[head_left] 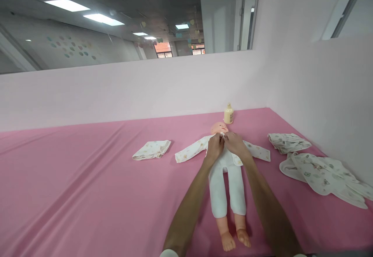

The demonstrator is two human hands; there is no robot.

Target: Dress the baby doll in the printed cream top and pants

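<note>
A baby doll lies on its back on a pink sheet, feet toward me. It wears a white printed shirt with sleeves spread out and white trousers. Both my hands meet at the doll's collar. My left hand is closed, pinching the shirt's front near the neck. My right hand is closed on the same spot from the other side. The doll's chest is hidden under my hands.
A small cream bottle stands behind the doll's head by the pink wall. A folded printed cloth lies left of the doll. Two more printed garments lie at the right near the side wall.
</note>
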